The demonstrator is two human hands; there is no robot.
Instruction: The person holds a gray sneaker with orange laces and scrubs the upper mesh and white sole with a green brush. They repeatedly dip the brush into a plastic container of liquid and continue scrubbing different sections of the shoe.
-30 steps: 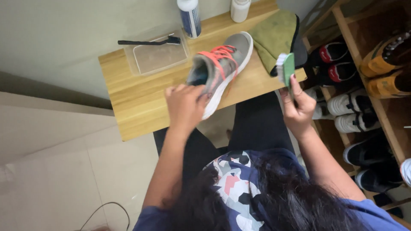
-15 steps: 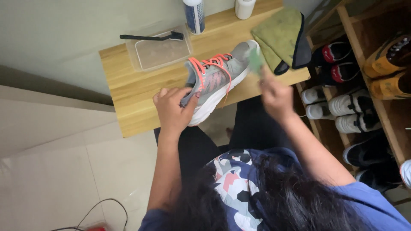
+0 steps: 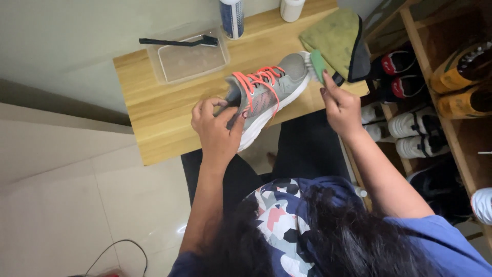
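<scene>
Your left hand (image 3: 218,125) has its grip wrapped around the heel end of the grey sneaker (image 3: 266,92), fingers curled over the collar and thumb against the side, holding it tilted on its white sole at the front edge of the wooden table (image 3: 154,107). The shoe's toe points away from you and to the right, and its coral laces (image 3: 256,82) lie loose over the tongue.

Your right hand (image 3: 341,107) pinches the green brush (image 3: 316,64) between thumb and fingers. The white bristles rest against the toe of the sneaker.

Just beyond the brush, an olive-green cloth (image 3: 333,36) lies on the right end of the table, with a dark pad at its right edge. Farther back sits a clear plastic tray (image 3: 187,59) with a thin black brush (image 3: 177,42) resting across its far rim. Behind it stand a spray can (image 3: 231,18) and a white container (image 3: 292,7), well apart from your hands.

To your right, a wooden shoe rack (image 3: 435,92) holds several pairs of shoes.
</scene>
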